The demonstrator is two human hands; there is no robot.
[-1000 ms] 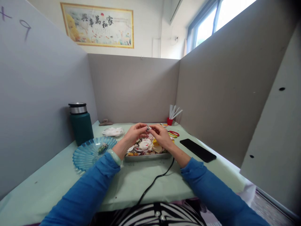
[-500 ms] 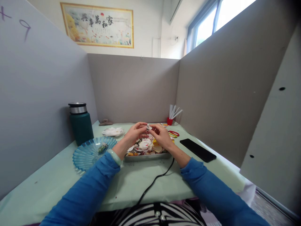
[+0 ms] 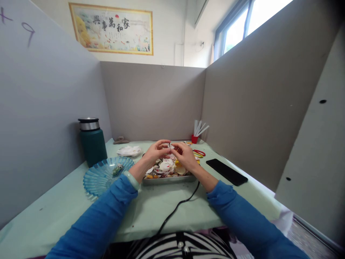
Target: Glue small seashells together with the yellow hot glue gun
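Outermost, grey panels [image 3: 153,100] wall in a green table [image 3: 151,208]. At its middle sits a metal tray [image 3: 169,181] heaped with shells [image 3: 166,165]; left of that lies a blue plate [image 3: 97,174], just in front of a teal bottle [image 3: 94,145], and to the right a phone [image 3: 226,172]. Above the tray, left hand [image 3: 154,152] and right hand [image 3: 185,154], fingers curled, together grip a whitish piece [image 3: 170,146], too small to make out clearly.

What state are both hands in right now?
Left hand: closed, pinching a small whitish piece, too small to identify.
Right hand: closed, pinching the same piece from the other side.
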